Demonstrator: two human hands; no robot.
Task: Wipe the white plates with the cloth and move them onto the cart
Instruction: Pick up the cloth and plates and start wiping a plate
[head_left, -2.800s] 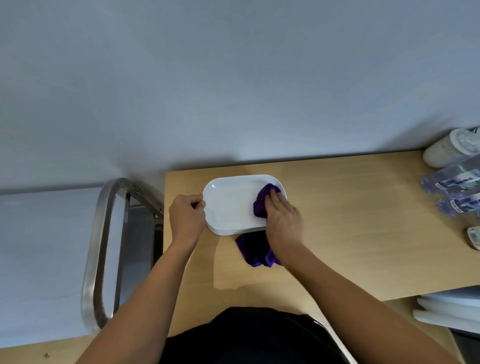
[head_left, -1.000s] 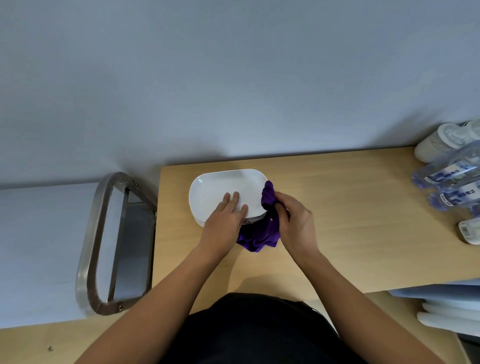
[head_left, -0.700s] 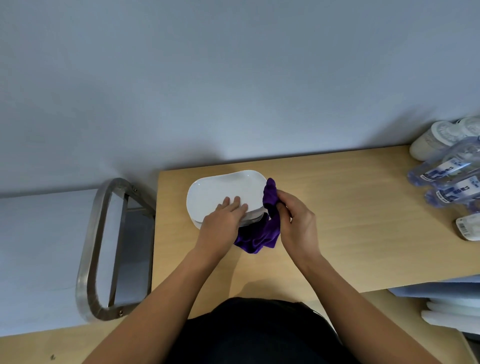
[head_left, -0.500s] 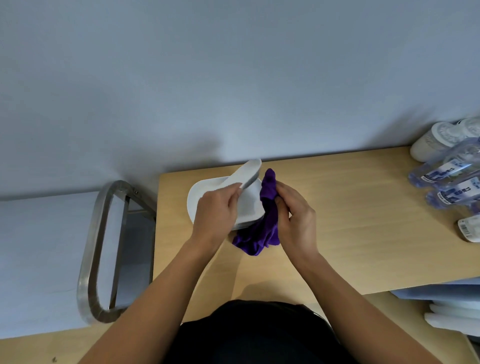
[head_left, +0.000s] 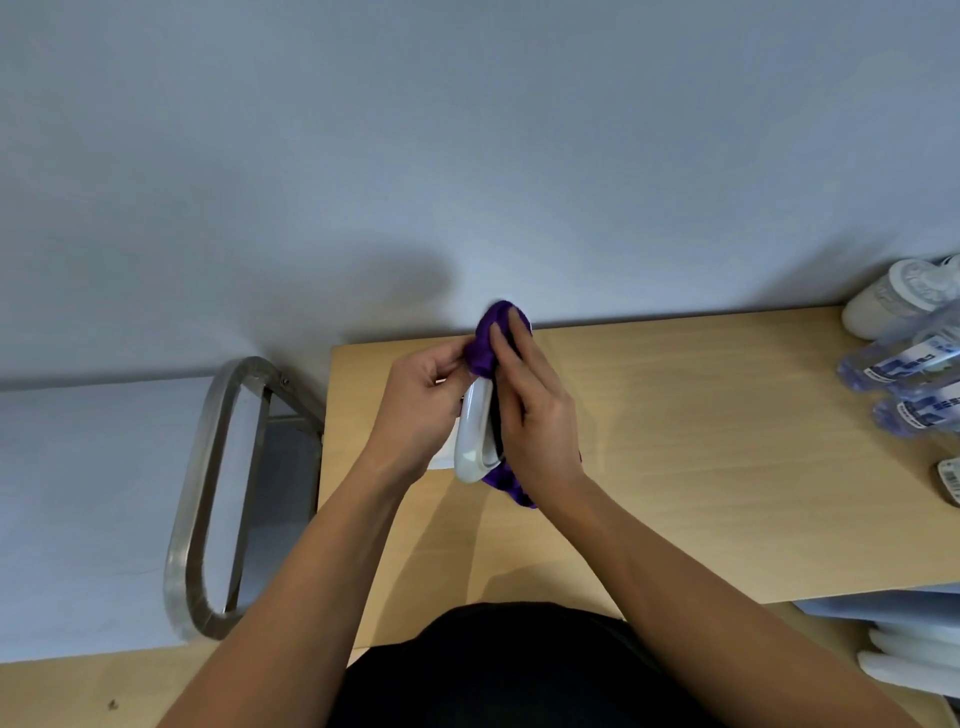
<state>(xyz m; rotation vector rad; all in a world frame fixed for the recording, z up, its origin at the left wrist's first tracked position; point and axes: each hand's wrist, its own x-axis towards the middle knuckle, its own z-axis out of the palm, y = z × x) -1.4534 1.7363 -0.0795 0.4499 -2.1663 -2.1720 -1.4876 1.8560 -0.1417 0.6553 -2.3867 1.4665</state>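
One white plate (head_left: 475, 431) was held on edge above the wooden table (head_left: 701, 467), gripped by the curled left hand (head_left: 421, 410); the purple cloth (head_left: 491, 338) was pressed against it by the straight-fingered right hand (head_left: 535, 415).

Plate (head_left: 474, 436) edge-on, both faces hidden between left grip (head_left: 421, 410) and right grip (head_left: 535, 415). Cloth (head_left: 493, 332) mostly under right grip: only top bunch and bottom tail show. Right thumb hidden. White sliver (head_left: 440, 461) below left grip, mostly covered, can't ID. Bottles (head_left: 904, 364) and tag (head_left: 950, 480) cut by right edge, print too blurred to read. Stack (head_left: 909, 660) under counter (head_left: 701, 467) cut by bottom-right corner. Cart (head_left: 208, 493): handle loop only, rest unclear. Torso (head_left: 493, 670) hides counter's near edge.
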